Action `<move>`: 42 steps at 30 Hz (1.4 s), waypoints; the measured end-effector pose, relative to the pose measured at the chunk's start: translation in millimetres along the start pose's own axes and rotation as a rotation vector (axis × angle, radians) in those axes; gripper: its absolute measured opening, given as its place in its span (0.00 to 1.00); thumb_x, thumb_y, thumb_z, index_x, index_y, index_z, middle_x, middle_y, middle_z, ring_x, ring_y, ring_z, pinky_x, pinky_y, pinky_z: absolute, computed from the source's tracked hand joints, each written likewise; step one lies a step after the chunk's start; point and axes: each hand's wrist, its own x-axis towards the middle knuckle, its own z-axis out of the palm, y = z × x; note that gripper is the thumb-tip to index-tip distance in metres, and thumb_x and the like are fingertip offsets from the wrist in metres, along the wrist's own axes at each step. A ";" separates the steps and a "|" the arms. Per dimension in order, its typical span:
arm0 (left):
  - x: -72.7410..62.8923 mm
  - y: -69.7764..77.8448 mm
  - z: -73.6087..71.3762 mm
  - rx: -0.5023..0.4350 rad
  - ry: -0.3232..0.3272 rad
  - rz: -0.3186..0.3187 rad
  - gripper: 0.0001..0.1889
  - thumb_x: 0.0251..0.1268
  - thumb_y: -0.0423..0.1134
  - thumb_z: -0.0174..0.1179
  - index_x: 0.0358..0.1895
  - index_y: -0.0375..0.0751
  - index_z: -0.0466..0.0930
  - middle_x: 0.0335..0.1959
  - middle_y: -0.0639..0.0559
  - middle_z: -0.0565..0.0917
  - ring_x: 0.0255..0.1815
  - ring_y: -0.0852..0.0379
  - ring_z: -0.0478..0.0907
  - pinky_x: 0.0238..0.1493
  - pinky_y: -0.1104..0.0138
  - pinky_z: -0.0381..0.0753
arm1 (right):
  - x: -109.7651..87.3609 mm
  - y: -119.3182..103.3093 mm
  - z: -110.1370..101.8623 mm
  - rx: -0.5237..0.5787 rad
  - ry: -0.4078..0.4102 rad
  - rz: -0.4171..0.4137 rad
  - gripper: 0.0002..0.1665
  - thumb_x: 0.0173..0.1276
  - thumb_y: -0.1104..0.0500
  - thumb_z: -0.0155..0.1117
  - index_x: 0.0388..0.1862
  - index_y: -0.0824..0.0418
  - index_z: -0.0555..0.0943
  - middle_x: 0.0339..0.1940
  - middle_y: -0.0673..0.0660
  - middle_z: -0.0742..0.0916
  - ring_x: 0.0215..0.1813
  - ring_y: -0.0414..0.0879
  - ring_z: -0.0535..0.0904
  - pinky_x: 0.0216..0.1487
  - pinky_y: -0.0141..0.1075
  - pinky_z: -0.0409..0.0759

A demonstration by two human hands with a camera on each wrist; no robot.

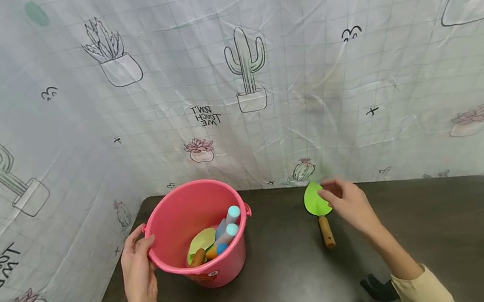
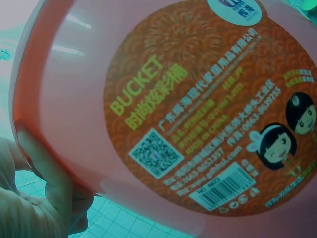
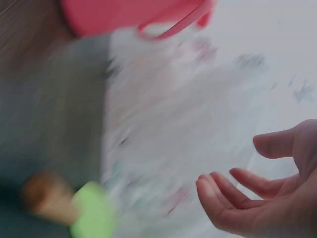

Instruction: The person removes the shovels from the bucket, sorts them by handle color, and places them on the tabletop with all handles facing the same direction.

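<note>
A pink bucket (image 1: 231, 266) tilts on the dark table, and its printed label (image 2: 208, 114) fills much of the left wrist view. My left hand (image 1: 137, 266) grips its rim on the left side. Inside lie a yellow-green blade (image 1: 202, 241), a wooden handle (image 1: 198, 257) and capped tubes (image 1: 227, 233) with light blue ends. Further right, a small green hand trowel (image 1: 316, 199) with a wooden handle rests on the table, blade toward the wall. My right hand (image 1: 349, 205) hovers beside its blade, thumb and fingers apart, holding nothing in the right wrist view (image 3: 262, 191).
The dark table (image 1: 432, 227) ends at a cloth-like wall covering (image 1: 316, 82) printed with cacti, behind and on the left. A loose pink bucket handle (image 3: 173, 27) hangs at the bucket's side in the right wrist view. Black straps (image 1: 380, 289) sit near both wrists.
</note>
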 end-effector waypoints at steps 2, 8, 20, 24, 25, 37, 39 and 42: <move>2.1 1.2 1.6 -0.006 0.001 0.011 0.26 0.79 0.34 0.55 0.75 0.36 0.63 0.45 0.49 0.78 0.36 0.62 0.86 0.42 0.69 0.86 | 1.9 -24.3 -0.4 0.091 -0.015 -0.044 0.24 0.81 0.54 0.59 0.65 0.70 0.76 0.57 0.67 0.85 0.53 0.57 0.83 0.49 0.35 0.84; 3.6 2.1 1.9 -0.015 -0.018 0.028 0.28 0.79 0.34 0.54 0.76 0.34 0.60 0.45 0.49 0.78 0.36 0.62 0.86 0.39 0.70 0.87 | 9.0 -88.3 14.8 0.302 -0.167 -0.138 0.22 0.80 0.54 0.60 0.62 0.70 0.78 0.55 0.65 0.85 0.55 0.52 0.84 0.57 0.41 0.84; 1.8 -0.9 0.2 -0.025 -0.024 0.022 0.28 0.78 0.33 0.54 0.76 0.33 0.60 0.45 0.49 0.79 0.36 0.61 0.86 0.40 0.69 0.87 | 25.0 -129.2 61.1 0.405 -0.346 -0.151 0.20 0.78 0.58 0.60 0.60 0.70 0.78 0.55 0.67 0.85 0.55 0.61 0.84 0.57 0.47 0.85; 2.3 -0.3 -0.5 -0.030 -0.019 0.016 0.27 0.78 0.33 0.55 0.76 0.34 0.61 0.46 0.48 0.79 0.38 0.61 0.87 0.42 0.68 0.87 | 23.5 -134.0 69.9 0.414 -0.380 -0.150 0.20 0.78 0.58 0.59 0.61 0.71 0.78 0.54 0.67 0.86 0.54 0.59 0.85 0.58 0.49 0.84; 2.7 -0.1 -0.3 -0.029 -0.018 0.014 0.27 0.78 0.33 0.55 0.76 0.34 0.61 0.46 0.48 0.79 0.38 0.61 0.86 0.42 0.68 0.87 | 22.9 -135.6 71.7 0.413 -0.385 -0.144 0.20 0.78 0.58 0.59 0.61 0.71 0.78 0.53 0.66 0.86 0.53 0.58 0.86 0.58 0.50 0.84; 4.8 1.3 4.2 -0.018 -0.008 0.023 0.26 0.78 0.33 0.54 0.75 0.34 0.63 0.45 0.46 0.78 0.35 0.61 0.87 0.40 0.68 0.87 | 18.5 -149.5 96.5 0.404 -0.483 -0.155 0.17 0.78 0.59 0.60 0.58 0.69 0.79 0.49 0.62 0.87 0.50 0.53 0.87 0.54 0.49 0.86; 4.5 1.5 3.9 -0.016 -0.006 0.020 0.26 0.78 0.33 0.54 0.75 0.34 0.63 0.45 0.46 0.79 0.35 0.61 0.87 0.40 0.68 0.87 | 18.6 -150.3 100.3 0.414 -0.499 -0.152 0.17 0.78 0.59 0.61 0.57 0.69 0.79 0.49 0.62 0.87 0.50 0.52 0.87 0.54 0.49 0.86; 4.5 1.7 3.9 -0.019 -0.005 0.019 0.26 0.78 0.33 0.54 0.75 0.33 0.63 0.44 0.46 0.79 0.35 0.61 0.87 0.39 0.68 0.87 | 18.9 -150.6 105.5 0.421 -0.516 -0.142 0.18 0.77 0.58 0.61 0.57 0.70 0.79 0.49 0.62 0.87 0.50 0.52 0.87 0.53 0.48 0.87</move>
